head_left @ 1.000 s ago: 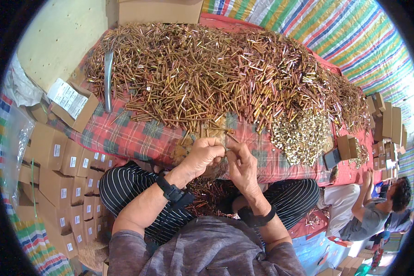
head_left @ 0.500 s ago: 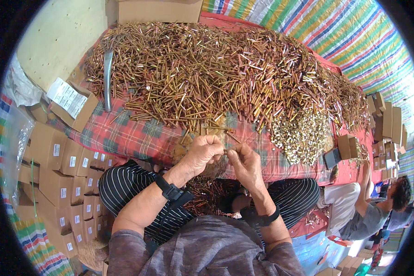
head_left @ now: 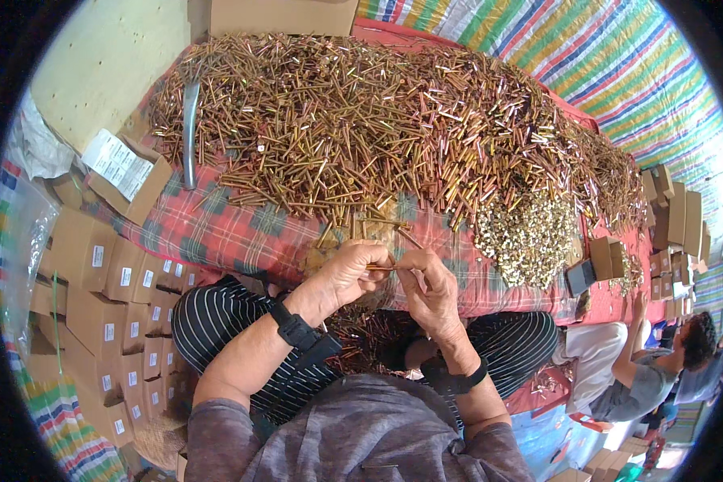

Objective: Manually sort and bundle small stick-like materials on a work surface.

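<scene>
A red plaid cloth point(head_left: 217, 233) covers the work surface, and heaped across it is a huge pile of brass-coloured screws point(head_left: 361, 120), our landmark here. Just below the pile's near edge, both hands meet: the left hand point(head_left: 349, 273) is curled tight round a single long screw point(head_left: 381, 267), pinching it level, while the right hand point(head_left: 430, 293) closes narrow on its other end, fingertips working something too small to make out. Right of the pile sits a mound of pale small fittings point(head_left: 526, 237); left of it, stacked small cardboard boxes point(head_left: 104, 297). A grey metal scoop point(head_left: 189, 132) lies on the pile's left flank. The risk, I'd say: that thin screw could slip from the pinch and drop into the lap, lost among the loose ones there, since the grip is fingertips only.
</scene>
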`<state>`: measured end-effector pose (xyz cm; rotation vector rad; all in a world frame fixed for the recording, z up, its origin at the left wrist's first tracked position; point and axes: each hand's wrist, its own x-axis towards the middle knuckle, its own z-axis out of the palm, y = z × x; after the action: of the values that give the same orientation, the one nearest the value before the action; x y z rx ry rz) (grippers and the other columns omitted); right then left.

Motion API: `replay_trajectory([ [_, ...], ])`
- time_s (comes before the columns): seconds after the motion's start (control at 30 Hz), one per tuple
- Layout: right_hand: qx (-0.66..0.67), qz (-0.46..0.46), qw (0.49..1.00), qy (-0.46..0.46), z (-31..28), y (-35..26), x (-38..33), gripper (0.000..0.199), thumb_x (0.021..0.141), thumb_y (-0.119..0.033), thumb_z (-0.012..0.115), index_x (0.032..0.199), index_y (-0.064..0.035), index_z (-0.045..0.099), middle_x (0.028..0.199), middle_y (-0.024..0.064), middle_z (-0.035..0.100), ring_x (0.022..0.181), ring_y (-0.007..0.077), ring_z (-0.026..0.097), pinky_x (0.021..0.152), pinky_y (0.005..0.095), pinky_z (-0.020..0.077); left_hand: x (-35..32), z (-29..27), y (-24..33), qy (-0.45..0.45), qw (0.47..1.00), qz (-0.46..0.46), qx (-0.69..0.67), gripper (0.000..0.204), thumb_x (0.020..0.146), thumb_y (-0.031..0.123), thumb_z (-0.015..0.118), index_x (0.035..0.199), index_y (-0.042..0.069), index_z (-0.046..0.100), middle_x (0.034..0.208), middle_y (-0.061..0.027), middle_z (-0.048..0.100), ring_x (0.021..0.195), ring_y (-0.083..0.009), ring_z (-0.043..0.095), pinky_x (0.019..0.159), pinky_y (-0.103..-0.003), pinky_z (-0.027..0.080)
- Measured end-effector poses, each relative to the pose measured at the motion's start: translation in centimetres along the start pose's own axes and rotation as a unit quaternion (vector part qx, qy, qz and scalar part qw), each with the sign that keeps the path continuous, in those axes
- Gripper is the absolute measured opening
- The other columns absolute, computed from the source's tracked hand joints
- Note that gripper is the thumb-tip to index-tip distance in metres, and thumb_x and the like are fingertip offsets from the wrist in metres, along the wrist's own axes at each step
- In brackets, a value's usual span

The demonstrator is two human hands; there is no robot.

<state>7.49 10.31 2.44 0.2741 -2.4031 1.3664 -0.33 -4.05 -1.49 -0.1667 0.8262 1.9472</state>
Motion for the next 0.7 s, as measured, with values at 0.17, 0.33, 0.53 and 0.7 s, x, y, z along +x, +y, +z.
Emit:
replay_trajectory([
  [0.17,0.047,0.038,0.998,0.002,0.0,0.5,-0.4,0.021,0.073,0.010,0.059,0.088,-0.0041,0.055,0.081,0.0093,0.058,0.075,0.0248,0.058,0.070,0.0306,0.0458,-0.2,0.4,0.1,0.002,1.000,0.000,-0.003,0.006,0.073,0.003,0.054,0.069,0.008,0.053,0.061,0.0030,0.046,0.045,-0.0039,0.037,0.038,-0.018,0.023],
  [0.33,-0.023,-0.028,0.999,0.008,0.0,-0.5,-0.1,0.019,0.073,0.008,0.059,0.087,-0.0040,0.054,0.082,0.0101,0.058,0.077,0.0268,0.059,0.070,0.0312,0.0470,-0.4,0.2,0.2,-0.006,0.999,-0.031,-0.029,0.008,0.073,0.003,0.054,0.068,0.008,0.052,0.060,0.0029,0.046,0.043,-0.0035,0.035,0.037,-0.018,0.021],
  [0.53,-0.042,-0.001,0.999,0.021,0.5,0.1,-0.6,0.015,0.078,0.005,0.059,0.089,-0.0026,0.054,0.082,0.0086,0.059,0.070,0.0179,0.057,0.065,0.0267,0.0455,-0.7,0.8,0.5,0.026,0.997,0.021,0.068,0.011,0.074,0.003,0.055,0.066,0.009,0.050,0.060,0.0027,0.046,0.045,-0.0036,0.041,0.037,-0.018,0.024],
  [0.7,-0.040,0.037,0.998,0.005,0.4,-0.6,-0.6,0.016,0.078,0.004,0.058,0.092,-0.0025,0.056,0.082,0.0104,0.060,0.072,0.0221,0.059,0.066,0.0293,0.0465,-1.5,1.8,0.4,0.055,0.989,0.068,0.121,0.010,0.074,0.005,0.057,0.067,0.009,0.052,0.061,0.0023,0.050,0.047,-0.0037,0.045,0.038,-0.017,0.027],
])
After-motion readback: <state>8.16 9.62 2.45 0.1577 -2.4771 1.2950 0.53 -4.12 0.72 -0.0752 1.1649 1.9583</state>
